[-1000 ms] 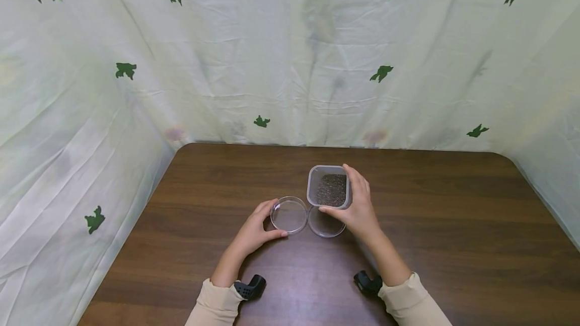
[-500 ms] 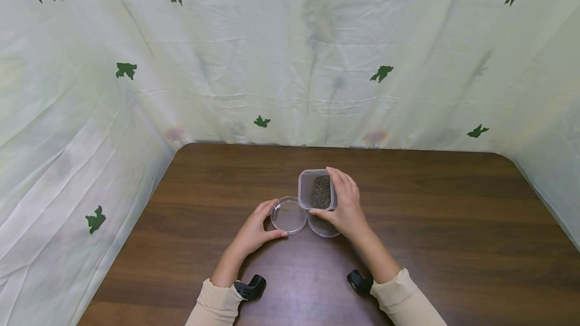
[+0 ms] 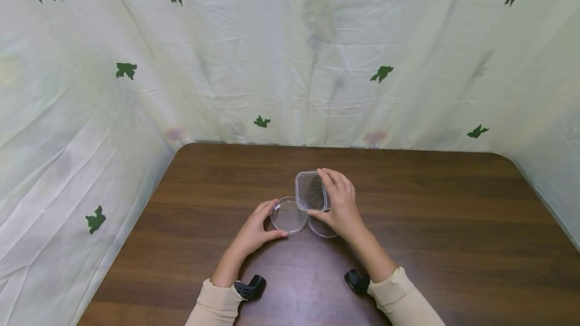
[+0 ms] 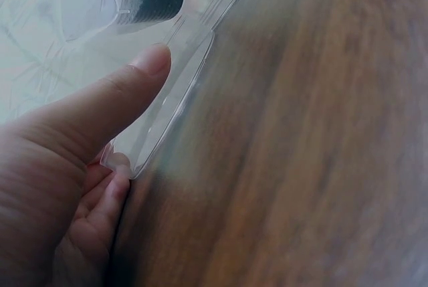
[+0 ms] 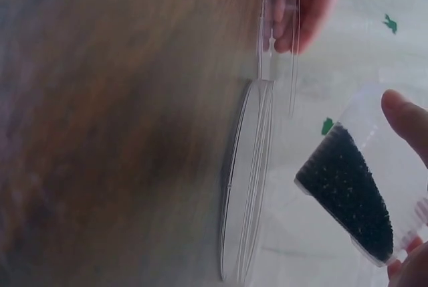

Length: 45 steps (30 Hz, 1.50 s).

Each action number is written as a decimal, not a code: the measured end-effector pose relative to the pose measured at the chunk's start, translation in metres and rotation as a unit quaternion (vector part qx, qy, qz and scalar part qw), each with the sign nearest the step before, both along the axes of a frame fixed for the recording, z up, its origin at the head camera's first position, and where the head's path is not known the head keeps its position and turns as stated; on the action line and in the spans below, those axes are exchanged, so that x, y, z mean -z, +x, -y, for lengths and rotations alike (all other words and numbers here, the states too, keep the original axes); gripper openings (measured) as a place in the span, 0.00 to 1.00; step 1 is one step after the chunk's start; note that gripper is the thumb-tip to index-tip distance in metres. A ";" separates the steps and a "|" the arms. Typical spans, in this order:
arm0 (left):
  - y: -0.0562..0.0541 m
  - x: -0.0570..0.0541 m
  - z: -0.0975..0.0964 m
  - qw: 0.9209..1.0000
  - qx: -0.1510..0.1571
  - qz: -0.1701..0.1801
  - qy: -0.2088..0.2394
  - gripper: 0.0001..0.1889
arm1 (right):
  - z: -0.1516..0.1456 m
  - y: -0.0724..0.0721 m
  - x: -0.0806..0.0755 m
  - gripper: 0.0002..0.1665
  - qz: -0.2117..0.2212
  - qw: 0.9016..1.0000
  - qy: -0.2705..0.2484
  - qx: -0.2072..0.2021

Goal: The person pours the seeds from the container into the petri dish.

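My left hand (image 3: 250,235) holds a clear round petri dish (image 3: 289,217) at the table, thumb on the near side and fingers on the far side. Beside it, touching edge to edge in the head view, lies a second shallow clear round dish (image 3: 322,228), partly hidden by the right hand. My right hand (image 3: 343,209) grips a translucent square plastic tub (image 3: 302,182) above the two dishes. Dark soil-like granules (image 5: 348,193) lie banked against one side of the tub, which is tilted in the right wrist view. Inside the left dish no granules show.
Everything stands on a brown wood-grain table (image 3: 430,215). A pale curtain (image 3: 254,39) with green bird and leaf prints hangs behind and at the sides. Black wrist cameras (image 3: 250,287) sit at both cuffs, low over the table.
My right hand has carried the tub left, toward the left dish, and tilted it further left. The granules now show as a narrower patch. My left hand and both dishes stay put.
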<state>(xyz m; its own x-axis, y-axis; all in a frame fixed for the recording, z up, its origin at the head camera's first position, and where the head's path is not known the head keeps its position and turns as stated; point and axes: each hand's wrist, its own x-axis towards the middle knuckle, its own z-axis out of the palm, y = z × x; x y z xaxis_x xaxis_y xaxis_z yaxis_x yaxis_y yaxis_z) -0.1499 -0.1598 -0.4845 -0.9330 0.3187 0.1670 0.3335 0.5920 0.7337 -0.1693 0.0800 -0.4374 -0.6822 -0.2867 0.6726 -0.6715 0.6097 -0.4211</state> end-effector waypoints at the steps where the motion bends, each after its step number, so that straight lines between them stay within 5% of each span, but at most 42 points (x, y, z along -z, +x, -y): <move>1: 0.000 0.000 0.000 1.000 0.000 0.001 0.000 0.45 | 0.000 0.000 0.000 0.61 0.000 1.000 0.005 0.001; 45: 0.000 0.001 0.001 1.000 0.005 -0.009 0.009 0.44 | 0.010 -0.003 -0.002 0.59 -0.053 0.991 0.121 -0.005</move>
